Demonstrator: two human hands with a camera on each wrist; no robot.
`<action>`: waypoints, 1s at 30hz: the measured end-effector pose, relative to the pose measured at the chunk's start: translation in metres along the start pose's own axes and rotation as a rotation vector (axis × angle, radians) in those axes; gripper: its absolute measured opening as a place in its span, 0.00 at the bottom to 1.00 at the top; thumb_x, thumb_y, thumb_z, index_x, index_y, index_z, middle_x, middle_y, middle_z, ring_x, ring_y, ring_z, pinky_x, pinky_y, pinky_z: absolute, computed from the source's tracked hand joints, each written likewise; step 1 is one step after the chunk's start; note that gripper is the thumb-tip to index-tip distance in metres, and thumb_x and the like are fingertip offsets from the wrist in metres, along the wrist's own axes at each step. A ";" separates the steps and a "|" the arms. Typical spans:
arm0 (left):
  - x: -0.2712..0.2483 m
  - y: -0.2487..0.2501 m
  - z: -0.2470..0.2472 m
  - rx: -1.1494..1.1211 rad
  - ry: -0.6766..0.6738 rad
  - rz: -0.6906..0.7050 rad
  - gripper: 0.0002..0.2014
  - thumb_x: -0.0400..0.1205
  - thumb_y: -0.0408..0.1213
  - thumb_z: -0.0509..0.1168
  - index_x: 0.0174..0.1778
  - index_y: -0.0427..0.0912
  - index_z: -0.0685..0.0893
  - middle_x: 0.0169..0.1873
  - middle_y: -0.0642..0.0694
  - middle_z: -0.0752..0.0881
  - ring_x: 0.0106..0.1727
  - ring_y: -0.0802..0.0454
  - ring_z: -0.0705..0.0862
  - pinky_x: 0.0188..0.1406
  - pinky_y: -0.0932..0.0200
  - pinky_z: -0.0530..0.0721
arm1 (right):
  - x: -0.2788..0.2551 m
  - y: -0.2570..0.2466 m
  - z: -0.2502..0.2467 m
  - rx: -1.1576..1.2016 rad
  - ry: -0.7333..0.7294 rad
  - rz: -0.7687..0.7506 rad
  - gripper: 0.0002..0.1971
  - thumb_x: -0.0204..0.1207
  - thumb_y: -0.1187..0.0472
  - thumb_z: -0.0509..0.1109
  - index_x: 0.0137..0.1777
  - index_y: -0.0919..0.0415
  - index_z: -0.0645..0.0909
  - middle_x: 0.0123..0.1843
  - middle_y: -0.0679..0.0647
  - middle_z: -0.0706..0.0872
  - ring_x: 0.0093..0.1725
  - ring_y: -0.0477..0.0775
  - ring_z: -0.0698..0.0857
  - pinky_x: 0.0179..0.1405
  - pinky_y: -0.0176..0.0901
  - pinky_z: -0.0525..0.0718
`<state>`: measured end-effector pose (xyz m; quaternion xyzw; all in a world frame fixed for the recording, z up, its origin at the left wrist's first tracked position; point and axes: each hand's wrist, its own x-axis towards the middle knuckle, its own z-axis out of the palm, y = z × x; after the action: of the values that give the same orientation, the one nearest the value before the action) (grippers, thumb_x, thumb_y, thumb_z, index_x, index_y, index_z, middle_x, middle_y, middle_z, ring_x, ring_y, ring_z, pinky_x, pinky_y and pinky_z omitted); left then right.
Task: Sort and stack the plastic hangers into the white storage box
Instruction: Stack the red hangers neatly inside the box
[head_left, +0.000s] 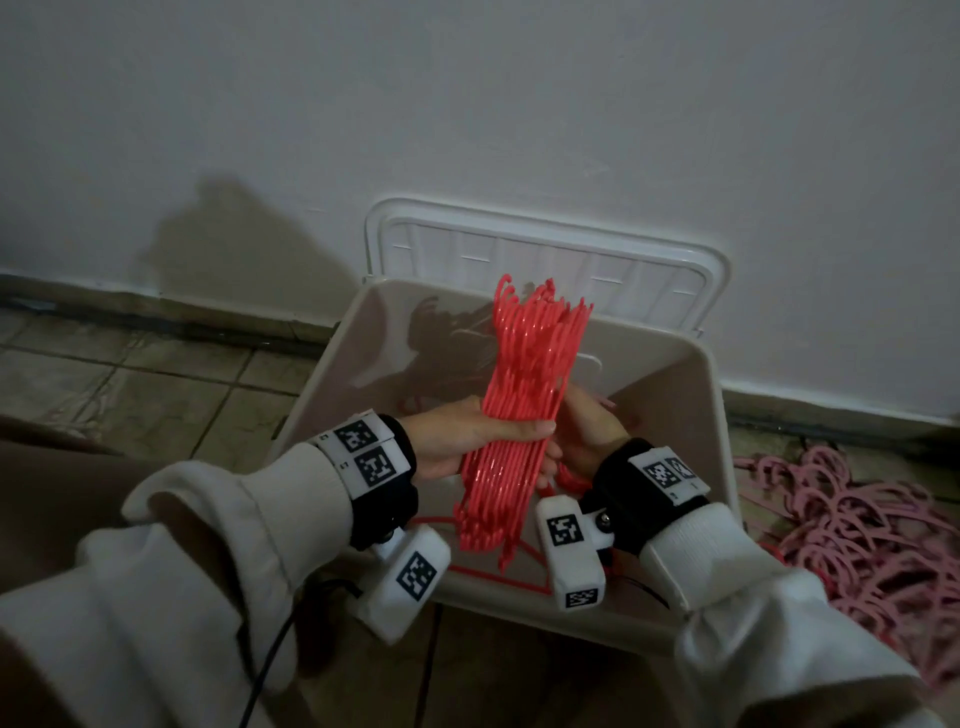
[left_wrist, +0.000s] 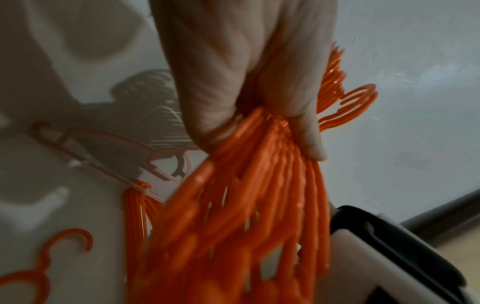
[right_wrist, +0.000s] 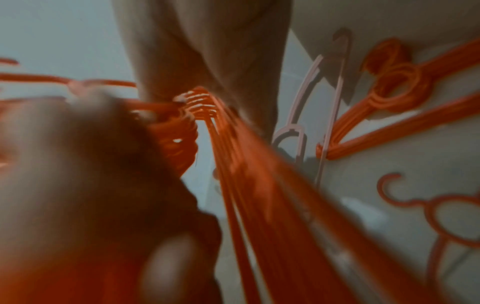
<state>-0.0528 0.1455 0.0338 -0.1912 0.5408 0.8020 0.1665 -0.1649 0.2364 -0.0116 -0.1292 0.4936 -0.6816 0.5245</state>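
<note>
A thick bundle of red-orange plastic hangers (head_left: 519, 405) stands upright over the white storage box (head_left: 685, 410), hooks pointing toward the wall. My left hand (head_left: 488, 434) grips it from the left, thumb across the front. From the right, my right hand (head_left: 587, 431) curls round the same bundle. The left wrist view shows my left hand (left_wrist: 246, 82) clamped on the bundle (left_wrist: 246, 205). The right wrist view is blurred, with my right hand (right_wrist: 78, 164) on the bundle (right_wrist: 259, 185). More orange hangers (right_wrist: 389, 92) and a pale pink hanger (left_wrist: 116, 152) lie on the box floor.
The box lid (head_left: 545, 254) leans against the white wall behind the box. A heap of pink hangers (head_left: 857, 530) lies on the tiled floor to the right. A black cable (head_left: 280, 649) trails from my left wrist. Bare tiles (head_left: 156, 384) spread to the left.
</note>
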 end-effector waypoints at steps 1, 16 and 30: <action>0.000 -0.001 0.000 0.006 -0.015 -0.006 0.07 0.82 0.29 0.60 0.44 0.34 0.83 0.32 0.45 0.90 0.33 0.54 0.89 0.39 0.61 0.89 | 0.000 0.001 -0.001 0.004 0.008 0.004 0.23 0.69 0.50 0.60 0.55 0.69 0.76 0.29 0.55 0.87 0.26 0.49 0.86 0.24 0.34 0.83; -0.004 0.005 -0.017 -0.035 -0.062 -0.031 0.07 0.79 0.28 0.60 0.45 0.36 0.84 0.34 0.44 0.90 0.36 0.52 0.90 0.40 0.61 0.89 | 0.012 -0.007 0.002 0.004 0.093 0.150 0.17 0.74 0.52 0.58 0.45 0.65 0.82 0.42 0.64 0.81 0.38 0.56 0.81 0.44 0.45 0.80; -0.016 0.008 -0.055 -0.142 0.067 -0.117 0.04 0.68 0.35 0.69 0.33 0.40 0.88 0.23 0.50 0.83 0.22 0.58 0.83 0.24 0.67 0.84 | 0.036 0.007 -0.011 0.155 0.023 0.136 0.17 0.64 0.59 0.68 0.53 0.65 0.80 0.41 0.57 0.89 0.40 0.53 0.88 0.44 0.44 0.89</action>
<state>-0.0353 0.0904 0.0294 -0.2603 0.4756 0.8206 0.1808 -0.1834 0.2122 -0.0346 -0.0463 0.4529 -0.6821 0.5723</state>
